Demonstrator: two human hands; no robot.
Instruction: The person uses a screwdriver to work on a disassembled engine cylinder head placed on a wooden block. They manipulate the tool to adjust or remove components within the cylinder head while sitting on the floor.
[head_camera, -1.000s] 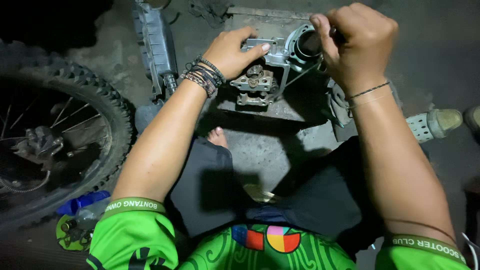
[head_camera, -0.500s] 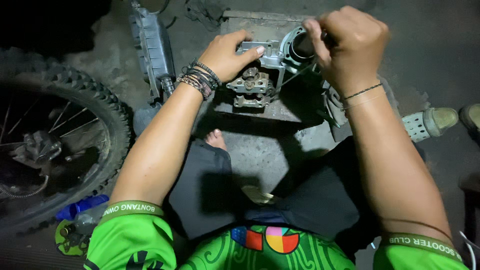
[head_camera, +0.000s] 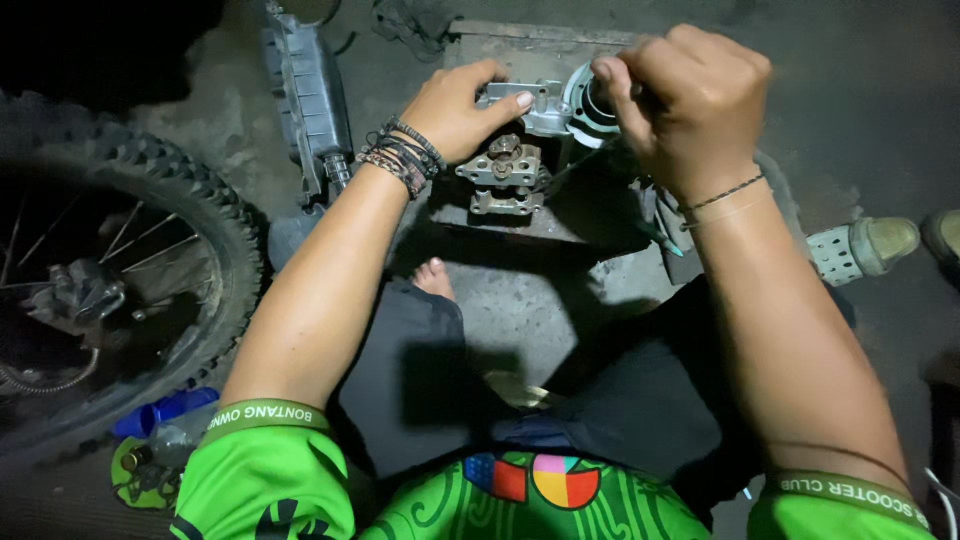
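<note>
My left hand, with several bead bracelets at the wrist, grips the silver metal engine cylinder from the left side. Over the cylinder's round opening my right hand is closed in a fist, pressing something small and dark into it; what it holds is hidden by the fingers. Just below the cylinder lies a grey engine part with bolts. Both rest on a flat wooden board on the concrete floor.
A knobby motorcycle wheel with spokes fills the left. A long grey metal part lies at upper left. My bare foot sits below the board. A pale perforated sandal lies at right, a blue bottle at lower left.
Both hands and the cylinder have stayed in place; the view has shifted slightly. My right fist has turned a little over the cylinder opening.
</note>
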